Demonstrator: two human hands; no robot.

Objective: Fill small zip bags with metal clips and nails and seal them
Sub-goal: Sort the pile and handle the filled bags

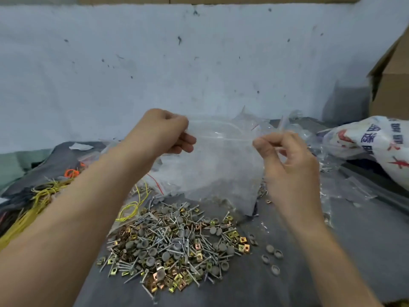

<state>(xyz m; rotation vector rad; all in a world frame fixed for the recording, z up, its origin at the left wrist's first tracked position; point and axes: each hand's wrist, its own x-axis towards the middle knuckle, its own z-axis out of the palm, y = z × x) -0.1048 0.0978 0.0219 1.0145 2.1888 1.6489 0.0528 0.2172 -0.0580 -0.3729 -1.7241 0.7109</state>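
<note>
A clear zip bag (218, 160) hangs in the air between my hands, its mouth spread open along the top. My left hand (164, 132) pinches the left end of the zip strip. My right hand (285, 151) pinches the right end with thumb and forefinger. Below the bag, on the dark grey cloth (332, 251), lies a heap of nails, gold and copper square metal clips and grey round caps (174, 244). The bag looks empty, though its lower part is blurred.
Yellow and orange wires (44, 196) lie at the left. More clear bags (294, 127) are piled behind my right hand. A printed white sack (371, 142) and a cardboard box (391, 85) stand at the right. A few loose grey caps (271, 255) lie right of the heap.
</note>
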